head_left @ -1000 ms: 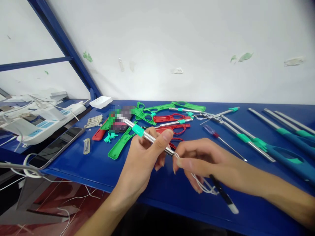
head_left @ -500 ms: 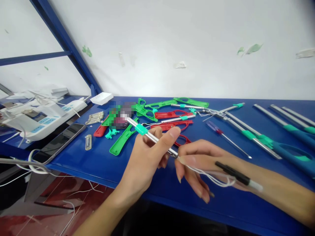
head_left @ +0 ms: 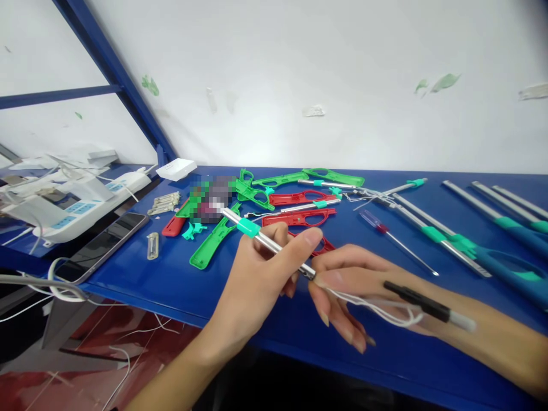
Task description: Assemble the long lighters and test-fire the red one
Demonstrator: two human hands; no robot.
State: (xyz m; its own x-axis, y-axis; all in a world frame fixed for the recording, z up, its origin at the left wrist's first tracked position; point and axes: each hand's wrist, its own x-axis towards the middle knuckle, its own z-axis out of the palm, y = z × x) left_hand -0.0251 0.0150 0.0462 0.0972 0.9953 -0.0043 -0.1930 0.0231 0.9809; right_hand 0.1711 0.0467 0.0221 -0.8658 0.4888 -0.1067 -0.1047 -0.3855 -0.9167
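Observation:
In my left hand [head_left: 261, 274] I hold a slim metal tube [head_left: 270, 244] with a green plastic collar [head_left: 248, 227], slanting down toward my right hand. The fingers of my right hand [head_left: 346, 285] are pinched at the tube's lower end, where thin white wires [head_left: 363, 305] come out. Those wires loop over the back of this hand. A black piece with a pale tip [head_left: 422, 302] lies across the right wrist, close to the wires. Beyond the hands are red handle shells [head_left: 295, 218] and green handle shells [head_left: 216, 237] on the blue table.
A purple screwdriver [head_left: 396, 242] lies to the right, near more metal tubes [head_left: 445, 251] and blue handles [head_left: 509, 271]. On the left are a phone [head_left: 103, 245], a power strip [head_left: 85, 205] and a small clear vial-like part [head_left: 153, 245]. A blurred patch hides something behind the tube's tip.
Both hands and the tube have shifted slightly right and down. The black piece and wires have swung a little to the right. Both grips stay the same.

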